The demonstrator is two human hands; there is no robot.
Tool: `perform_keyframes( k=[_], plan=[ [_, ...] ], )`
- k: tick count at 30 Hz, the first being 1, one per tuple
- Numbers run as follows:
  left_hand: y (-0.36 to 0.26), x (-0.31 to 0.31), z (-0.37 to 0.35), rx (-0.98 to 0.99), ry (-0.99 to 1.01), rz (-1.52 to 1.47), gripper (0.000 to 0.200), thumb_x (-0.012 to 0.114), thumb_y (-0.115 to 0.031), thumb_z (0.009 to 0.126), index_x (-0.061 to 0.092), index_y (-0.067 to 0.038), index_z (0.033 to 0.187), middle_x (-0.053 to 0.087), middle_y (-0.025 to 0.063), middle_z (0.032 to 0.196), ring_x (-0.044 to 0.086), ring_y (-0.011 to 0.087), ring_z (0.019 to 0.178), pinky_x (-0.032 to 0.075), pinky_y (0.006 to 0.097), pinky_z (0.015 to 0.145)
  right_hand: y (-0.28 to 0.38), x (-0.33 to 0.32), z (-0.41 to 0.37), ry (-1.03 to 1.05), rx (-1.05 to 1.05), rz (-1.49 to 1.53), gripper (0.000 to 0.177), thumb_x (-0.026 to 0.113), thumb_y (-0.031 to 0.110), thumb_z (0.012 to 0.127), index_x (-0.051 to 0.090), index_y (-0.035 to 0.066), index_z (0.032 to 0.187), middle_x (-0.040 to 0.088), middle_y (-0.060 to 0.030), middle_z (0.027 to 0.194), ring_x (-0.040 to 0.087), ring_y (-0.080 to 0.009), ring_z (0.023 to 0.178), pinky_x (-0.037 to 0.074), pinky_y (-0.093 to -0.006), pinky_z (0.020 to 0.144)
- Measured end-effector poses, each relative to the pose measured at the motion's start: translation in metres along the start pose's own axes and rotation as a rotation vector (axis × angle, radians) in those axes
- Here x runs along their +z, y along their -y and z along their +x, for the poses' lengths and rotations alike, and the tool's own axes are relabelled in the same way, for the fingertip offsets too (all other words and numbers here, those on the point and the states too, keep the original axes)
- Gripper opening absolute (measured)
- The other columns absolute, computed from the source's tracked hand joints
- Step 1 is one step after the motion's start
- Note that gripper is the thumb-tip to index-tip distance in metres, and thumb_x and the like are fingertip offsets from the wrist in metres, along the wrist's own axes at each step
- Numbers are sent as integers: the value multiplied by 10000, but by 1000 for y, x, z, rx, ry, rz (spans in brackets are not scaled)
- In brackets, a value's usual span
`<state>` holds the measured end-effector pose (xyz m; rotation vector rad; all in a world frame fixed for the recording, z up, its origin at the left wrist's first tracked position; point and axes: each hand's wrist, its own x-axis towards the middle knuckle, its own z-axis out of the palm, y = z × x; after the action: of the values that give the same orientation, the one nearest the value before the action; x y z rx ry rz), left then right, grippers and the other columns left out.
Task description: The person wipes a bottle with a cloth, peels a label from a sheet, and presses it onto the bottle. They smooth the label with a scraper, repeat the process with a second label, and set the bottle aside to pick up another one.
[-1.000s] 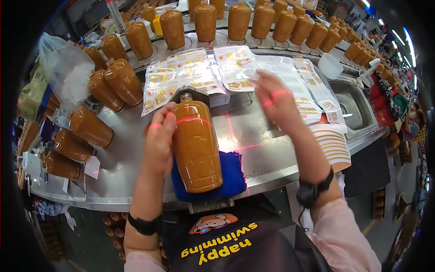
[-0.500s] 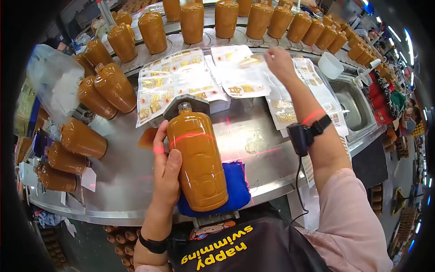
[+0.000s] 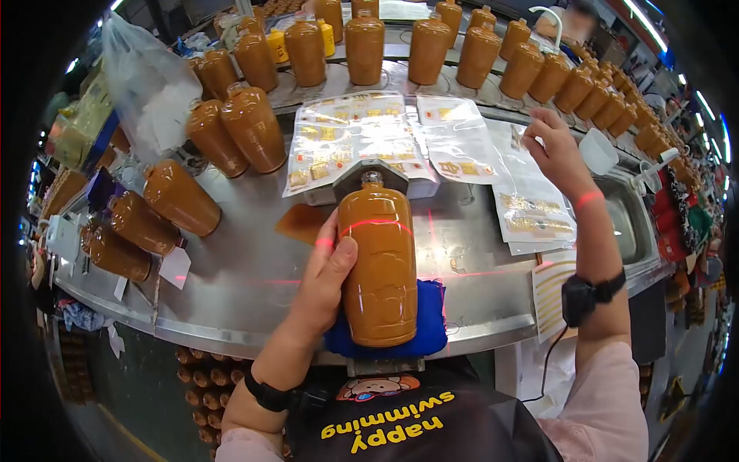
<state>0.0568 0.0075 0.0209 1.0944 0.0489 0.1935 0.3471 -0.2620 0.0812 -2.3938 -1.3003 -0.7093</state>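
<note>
A glossy brown bottle lies with its clear glass neck away from me, on a blue cloth and against a grey notched metal rest. My left hand is closed round its left side, the thumb on top. A red laser line crosses the bottle's shoulder. My right hand is raised over the right-hand printed sheets, its fingers bent and apart, nothing visible between them. Gold-and-red decal sheets lie behind the bottle, beside another decal sheet.
Several brown bottles stand at the left near a plastic bag. More bottles line a curved conveyor at the back. A metal sink, a white container and a striped sheet are at the right.
My right hand has drawn back to the right from the decal sheet behind the bottle. My left hand keeps its hold on the bottle. The camera view has shifted.
</note>
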Motion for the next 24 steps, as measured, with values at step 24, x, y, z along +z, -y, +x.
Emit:
perform_keyframes(
  k=[24],
  plan=[
    [2, 15, -15, 138, -84, 454, 1021, 716, -290, 865, 23, 85, 1514, 332, 210, 1447, 408, 258, 1314, 342, 369, 1102, 181, 13, 30, 260, -163, 624, 152, 707, 95, 834, 599, -2, 879, 606, -137, 1028, 612, -315, 938, 508, -378, 816]
  ],
)
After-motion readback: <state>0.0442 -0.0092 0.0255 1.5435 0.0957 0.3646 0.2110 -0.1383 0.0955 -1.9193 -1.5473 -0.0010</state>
